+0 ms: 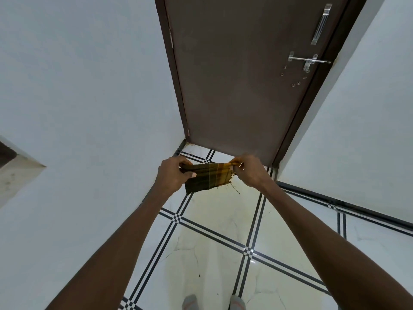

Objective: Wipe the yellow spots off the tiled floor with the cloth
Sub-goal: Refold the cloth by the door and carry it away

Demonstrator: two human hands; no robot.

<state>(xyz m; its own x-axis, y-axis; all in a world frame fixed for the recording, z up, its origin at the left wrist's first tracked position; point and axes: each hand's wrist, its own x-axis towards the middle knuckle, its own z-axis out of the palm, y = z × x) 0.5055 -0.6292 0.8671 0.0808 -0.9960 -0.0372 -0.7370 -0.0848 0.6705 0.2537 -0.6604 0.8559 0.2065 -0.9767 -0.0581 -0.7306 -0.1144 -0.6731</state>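
Both arms reach out over the floor [214,253].
Left hand [173,173] and right hand [251,171] each pinch the cloth [209,177], stretched between them.

Hidden and cut-off items, placed relative to the dark brown door [234,74]

Door: top cut by the upper edge. Dark checked yellow-striped cloth [209,177], below the door's foot: both upper corners buried in the left hand [173,174] and right hand [250,170]; fingertips concealed. Grey-clad feet [190,302], far below the door: cropped by the bottom edge. Recess [13,162], far left of the door: cut off.
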